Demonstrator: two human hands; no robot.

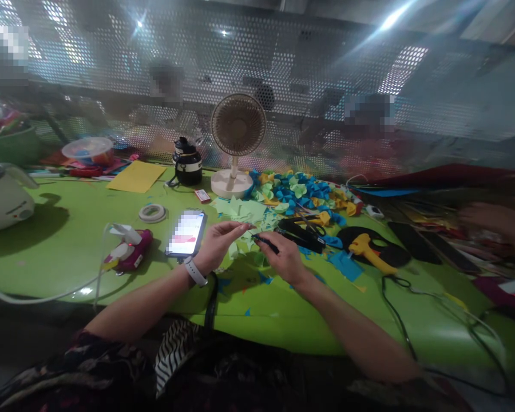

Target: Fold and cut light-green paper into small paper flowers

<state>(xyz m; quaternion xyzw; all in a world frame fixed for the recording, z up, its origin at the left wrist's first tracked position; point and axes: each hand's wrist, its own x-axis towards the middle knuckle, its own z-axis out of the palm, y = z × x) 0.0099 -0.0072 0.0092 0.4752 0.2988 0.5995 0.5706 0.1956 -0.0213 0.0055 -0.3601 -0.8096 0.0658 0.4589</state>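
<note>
The right hand (283, 257) pinches a black tool (266, 243), its tip pointing at the left hand (218, 243), whose fingers pinch a pale green paper (240, 229). Left of that hand lies a phone (186, 233); beyond, a paper pile (292, 191) and fan (237, 143).

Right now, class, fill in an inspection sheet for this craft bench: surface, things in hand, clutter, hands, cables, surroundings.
Surface: green table, strewn with paper scraps.
Things in hand: thin dark tool in the right hand; its tip meets the left hand, over pale green paper pieces.
Clutter: lit phone, tape roll, desk fan, folded blue and yellow papers, yellow glue gun, yellow sheet.
Hands: both pinched shut; a white band is on the left wrist.
Cables: black cord trailing off the front edge; white cord at left.
Surroundings: perforated metal screen; another person's hand at right.
</note>
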